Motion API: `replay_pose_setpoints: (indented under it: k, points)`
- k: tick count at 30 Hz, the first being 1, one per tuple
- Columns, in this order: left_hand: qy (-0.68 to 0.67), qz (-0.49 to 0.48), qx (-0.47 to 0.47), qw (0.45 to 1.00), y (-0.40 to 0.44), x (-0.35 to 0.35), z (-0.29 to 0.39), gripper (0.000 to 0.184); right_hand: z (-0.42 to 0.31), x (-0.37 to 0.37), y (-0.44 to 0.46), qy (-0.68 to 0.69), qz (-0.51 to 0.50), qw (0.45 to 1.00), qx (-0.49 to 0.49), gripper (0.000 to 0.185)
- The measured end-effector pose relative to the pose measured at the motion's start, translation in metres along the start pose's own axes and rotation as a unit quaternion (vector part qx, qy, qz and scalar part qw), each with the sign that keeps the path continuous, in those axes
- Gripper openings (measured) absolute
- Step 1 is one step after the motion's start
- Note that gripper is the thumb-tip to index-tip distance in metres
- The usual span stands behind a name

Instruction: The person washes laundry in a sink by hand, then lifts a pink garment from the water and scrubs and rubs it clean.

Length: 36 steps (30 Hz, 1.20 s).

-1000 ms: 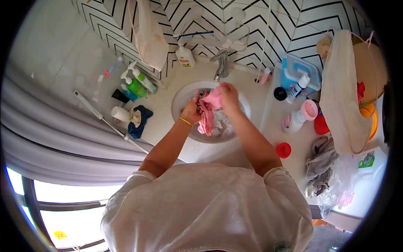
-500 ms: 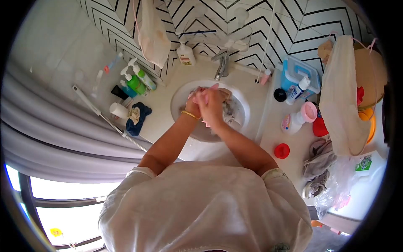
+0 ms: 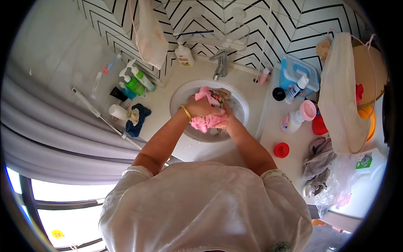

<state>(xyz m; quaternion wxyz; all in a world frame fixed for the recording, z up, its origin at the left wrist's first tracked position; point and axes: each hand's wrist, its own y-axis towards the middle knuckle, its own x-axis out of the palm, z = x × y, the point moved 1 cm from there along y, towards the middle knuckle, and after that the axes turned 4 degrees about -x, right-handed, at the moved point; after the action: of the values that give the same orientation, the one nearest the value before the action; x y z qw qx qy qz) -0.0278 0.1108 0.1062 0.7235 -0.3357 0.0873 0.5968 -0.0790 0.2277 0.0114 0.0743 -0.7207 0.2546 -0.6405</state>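
A wet pink cloth (image 3: pixel 206 123) is bunched between my two hands over the white sink (image 3: pixel 247 110). My left hand (image 3: pixel 200 108), with a yellow bangle at its wrist, is closed across the middle of the cloth. Closed around the cloth's lower right part is my right hand (image 3: pixel 228 117), its fingers partly hidden. The upper end of the cloth sticks out above my left hand, beside a dark multicoloured patch. Brownish wet fabric (image 3: pixel 223 93) lies in the basin behind my hands. The metal faucet (image 3: pixel 221 65) stands at the sink's back edge.
Pump bottles (image 3: pixel 135 85) and a dark blue cloth (image 3: pixel 138 120) sit on the left. To the right are a blue box (image 3: pixel 299 73), a pink-lidded bottle (image 3: pixel 299 118), a red cap (image 3: pixel 281 150) and grey cloths (image 3: pixel 318 157). A white cloth (image 3: pixel 342 96) hangs there.
My hands were pressed together with the pink cloth mostly hidden. Now they are lower and further apart, and more of the cloth shows above and below my left hand.
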Motion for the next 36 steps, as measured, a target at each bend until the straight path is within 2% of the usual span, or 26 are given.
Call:
replay_pose_setpoints:
  k: [1, 2, 4, 5, 7, 8, 9, 10, 11, 13, 14, 15, 16, 17, 19, 21, 24, 26, 29, 31, 32, 35, 36]
  points:
    - [0.108, -0.023, -0.026, 0.994, -0.006, -0.001, 0.009, 0.042, 0.003, 0.003, -0.002, 0.021, -0.098, 0.994, -0.032, 0.057]
    - [0.157, -0.058, -0.051, 0.985, -0.013, -0.001, 0.021, 0.038, 0.004, 0.007, -0.006, 0.042, -0.193, 0.978, -0.063, 0.061]
    - [0.103, -0.132, -0.143, 0.975, -0.038, -0.001, 0.055, 0.044, -0.012, 0.022, -0.02, -0.018, -0.072, 0.996, -0.049, 0.059]
    - [0.126, -0.16, -0.155, 0.967, -0.029, 0.002, 0.04, 0.051, -0.02, 0.03, -0.026, -0.048, -0.011, 0.998, -0.043, 0.058]
    - [0.173, -0.216, -0.174, 0.945, -0.021, 0.004, 0.026, 0.067, -0.028, 0.033, -0.027, -0.142, -0.011, 0.985, -0.095, 0.045]
    - [0.205, -0.213, -0.178, 0.939, -0.015, 0.002, 0.022, 0.071, -0.033, 0.026, -0.019, -0.192, -0.01, 0.974, -0.122, 0.041]
    - [0.23, -0.144, -0.114, 0.956, -0.008, 0.0, 0.012, 0.071, -0.036, 0.02, -0.011, -0.243, -0.009, 0.959, -0.147, 0.037]
    - [0.26, -0.071, -0.053, 0.961, -0.002, -0.001, 0.003, 0.071, -0.04, 0.013, -0.002, -0.212, -0.007, 0.959, -0.19, 0.034]
    - [0.277, 0.069, 0.078, 0.955, 0.022, 0.004, -0.044, 0.068, -0.043, 0.005, 0.006, -0.179, -0.005, 0.956, -0.232, 0.031]
    - [0.146, 0.172, 0.158, 0.961, 0.014, -0.004, -0.038, 0.066, -0.043, 0.007, 0.006, -0.135, -0.004, 0.941, -0.309, 0.026]
    - [0.005, 0.133, 0.106, 0.985, 0.01, -0.009, -0.038, 0.067, -0.037, 0.006, 0.005, -0.124, -0.005, 0.931, -0.343, 0.024]
    - [-0.136, 0.09, 0.051, 0.985, 0.003, -0.014, -0.026, 0.068, -0.029, 0.013, -0.002, -0.112, -0.005, 0.919, -0.378, 0.022]
    - [-0.24, 0.053, 0.039, 0.968, 0.005, -0.015, -0.031, 0.065, -0.013, 0.045, -0.037, -0.182, 0.044, 0.913, -0.362, 0.022]
    - [-0.343, 0.015, 0.026, 0.939, 0.01, -0.014, -0.043, 0.062, 0.006, 0.06, -0.047, -0.273, 0.045, 0.871, -0.406, 0.022]
    - [-0.535, -0.06, -0.002, 0.842, 0.021, -0.008, -0.068, 0.057, 0.034, 0.077, -0.056, -0.447, 0.047, 0.756, -0.477, 0.023]
    - [-0.609, -0.049, -0.011, 0.792, 0.032, 0.002, -0.087, 0.048, 0.029, 0.072, -0.047, -0.545, 0.112, 0.643, -0.526, 0.023]
    - [-0.567, 0.07, 0.004, 0.821, 0.045, 0.023, -0.083, 0.03, 0.007, 0.06, -0.009, -0.661, 0.195, 0.44, -0.575, 0.023]
    - [-0.555, 0.077, 0.004, 0.828, 0.029, 0.021, -0.049, 0.028, -0.039, 0.032, 0.029, -0.54, 0.286, 0.634, -0.474, 0.022]
    - [-0.596, 0.021, 0.01, 0.803, 0.018, 0.01, -0.022, 0.028, -0.064, 0.002, 0.048, -0.365, 0.211, 0.802, -0.423, 0.034]
    - [-0.628, -0.018, 0.027, 0.777, 0.005, 0.001, -0.006, 0.024, -0.056, 0.012, 0.016, -0.272, 0.186, 0.912, -0.246, 0.043]
    - [-0.619, -0.015, 0.032, 0.784, 0.004, -0.001, -0.005, 0.024, -0.047, 0.016, -0.004, -0.216, 0.172, 0.949, -0.153, 0.047]
    - [-0.589, -0.004, 0.046, 0.807, 0.005, -0.006, -0.006, 0.025, -0.023, 0.013, -0.033, -0.125, 0.017, 0.989, -0.076, 0.055]
    - [-0.579, 0.002, 0.05, 0.814, 0.007, -0.007, -0.007, 0.026, -0.019, 0.008, -0.036, -0.104, -0.003, 0.993, -0.061, 0.056]
